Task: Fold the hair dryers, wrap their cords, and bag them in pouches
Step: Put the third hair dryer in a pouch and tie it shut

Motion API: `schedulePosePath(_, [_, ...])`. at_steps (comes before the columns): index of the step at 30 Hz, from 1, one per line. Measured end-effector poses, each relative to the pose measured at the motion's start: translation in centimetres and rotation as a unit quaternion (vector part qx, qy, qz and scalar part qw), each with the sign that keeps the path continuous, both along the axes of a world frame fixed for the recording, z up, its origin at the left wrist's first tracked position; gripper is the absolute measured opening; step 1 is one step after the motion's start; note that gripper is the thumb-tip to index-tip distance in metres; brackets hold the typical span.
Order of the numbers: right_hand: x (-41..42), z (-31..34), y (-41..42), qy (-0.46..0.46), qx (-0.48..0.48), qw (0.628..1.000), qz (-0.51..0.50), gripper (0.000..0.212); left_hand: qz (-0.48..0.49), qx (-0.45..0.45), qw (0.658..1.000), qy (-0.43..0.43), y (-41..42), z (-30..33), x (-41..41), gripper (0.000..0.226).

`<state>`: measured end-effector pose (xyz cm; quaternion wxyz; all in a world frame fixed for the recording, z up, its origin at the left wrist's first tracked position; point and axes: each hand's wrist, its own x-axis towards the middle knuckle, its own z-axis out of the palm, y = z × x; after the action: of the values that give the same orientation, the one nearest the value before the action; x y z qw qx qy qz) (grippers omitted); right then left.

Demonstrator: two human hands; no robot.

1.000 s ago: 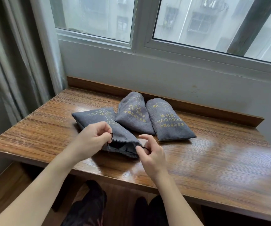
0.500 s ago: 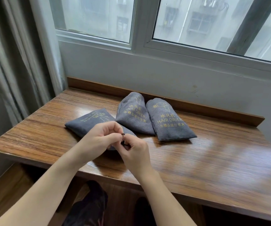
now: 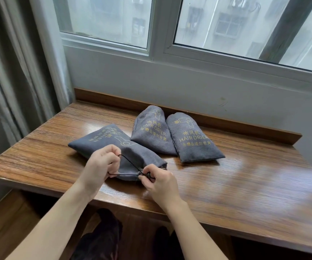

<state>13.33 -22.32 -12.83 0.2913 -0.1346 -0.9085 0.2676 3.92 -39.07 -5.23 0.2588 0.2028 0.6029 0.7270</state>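
Note:
Three grey cloth pouches with gold "HAIR DRIER" print lie on the wooden table (image 3: pixel 245 184). The nearest pouch (image 3: pixel 104 141) lies on its side, its mouth toward me. My left hand (image 3: pixel 99 164) pinches a loop of its black drawstring (image 3: pixel 127 167), pulled taut to the left. My right hand (image 3: pixel 159 182) grips the cord and its small black stopper at the gathered mouth. The middle pouch (image 3: pixel 151 134) and the right pouch (image 3: pixel 192 141) rest side by side behind, full. No hair dryer shows outside a pouch.
A raised wooden lip (image 3: pixel 226 121) runs along the table's back edge under the wall and window. Curtains (image 3: pixel 10 72) hang at the left. My dark-clad legs (image 3: pixel 102 239) show below the table's front edge.
My hands, pinched together at the pouch mouth half a second ago, have drawn apart, stretching the drawstring. The pouch mouth has gathered tighter than one second ago.

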Motion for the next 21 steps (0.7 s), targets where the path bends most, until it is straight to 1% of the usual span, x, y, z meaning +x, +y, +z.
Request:
schedulePosePath(1, [0.1, 0.0, 0.0, -0.009, -0.019, 1.000, 0.006, 0.023, 0.007, -0.069, 0.997, 0.046, 0.4, -0.2, -0.3, 0.008])
schedulePosePath(2, [0.2, 0.2, 0.1, -0.022, -0.043, 0.999, 0.016, 0.029, 0.004, -0.150, 0.982, 0.112, 0.7, -0.4, -0.6, 0.011])
schedulePosePath(3, [0.4, 0.3, 0.1, -0.033, -0.069, 0.997, 0.026, 0.036, -0.012, -0.231, 0.955, 0.187, 0.9, -0.4, -0.9, 0.012])
schedulePosePath(4, [0.5, 0.5, 0.3, -0.040, -0.092, 0.994, 0.035, 0.039, -0.033, -0.301, 0.918, 0.255, 1.1, -0.4, -1.1, 0.010])
schedulePosePath(5, [0.6, 0.7, 0.6, -0.044, -0.110, 0.992, 0.044, 0.038, -0.049, -0.356, 0.881, 0.306, 1.1, -0.3, -1.2, 0.008])
schedulePosePath(7, [0.8, 1.3, 1.2, -0.045, -0.158, 0.985, 0.050, 0.029, -0.077, -0.439, 0.820, 0.360, 1.1, 0.1, -1.5, 0.009])
schedulePosePath(8, [1.0, 1.7, 1.5, -0.035, -0.199, 0.978, 0.048, 0.024, -0.088, -0.461, 0.804, 0.366, 1.0, 0.3, -1.7, 0.012])
schedulePosePath(9, [1.2, 2.0, 2.0, -0.013, -0.248, 0.968, 0.043, 0.018, -0.100, -0.471, 0.797, 0.366, 0.8, 0.4, -2.1, 0.016])
schedulePosePath(10, [1.3, 2.2, 2.5, 0.011, -0.306, 0.951, 0.036, 0.014, -0.113, -0.469, 0.797, 0.364, 0.7, 0.5, -2.3, 0.019])
schedulePosePath(11, [1.4, 2.4, 2.8, 0.029, -0.373, 0.927, 0.031, 0.015, -0.120, -0.458, 0.803, 0.361, 0.5, 0.7, -2.5, 0.020])
schedulePosePath(12, [1.5, 2.6, 3.1, 0.044, -0.445, 0.894, 0.030, 0.018, -0.119, -0.440, 0.814, 0.360, 0.5, 0.8, -2.5, 0.019])
schedulePosePath(13, [1.7, 2.9, 3.4, 0.064, -0.521, 0.850, 0.036, 0.020, -0.113, -0.423, 0.822, 0.365, 0.6, 0.9, -2.5, 0.017])
schedulePosePath(14, [2.0, 3.3, 3.7, 0.095, -0.595, 0.797, 0.046, 0.020, -0.105, -0.417, 0.819, 0.379, 0.8, 0.8, -2.5, 0.014])
schedulePosePath(15, [2.3, 3.6, 4.2, 0.134, -0.658, 0.738, 0.057, 0.018, -0.096, -0.424, 0.808, 0.398, 0.9, 0.8, -2.6, 0.014])
schedulePosePath(16, [2.6, 3.9, 4.9, 0.169, -0.702, 0.689, 0.057, 0.015, -0.088, -0.433, 0.798, 0.409, 0.9, 0.8, -2.7, 0.015])
schedulePosePath(17, [3.0, 4.0, 5.5, 0.183, -0.724, 0.664, 0.043, 0.014, -0.085, -0.432, 0.802, 0.404, 0.7, 0.7, -3.1, 0.015])
schedulePosePath(18, [3.3, 4.0, 6.0, 0.174, -0.724, 0.667, 0.020, 0.015, -0.091, -0.423, 0.814, 0.387, 0.5, 0.5, -3.6, 0.015])
schedulePosePath(19, [3.6, 3.9, 6.4, 0.147, -0.712, 0.687, -0.003, 0.014, -0.102, -0.415, 0.825, 0.369, 0.2, 0.4, -4.0, 0.013])
schedulePosePath(21, [3.9, 3.9, 6.3, 0.073, -0.672, 0.737, -0.015, 0.009, -0.133, -0.400, 0.835, 0.354, -0.1, 0.2, -4.2, 0.011])
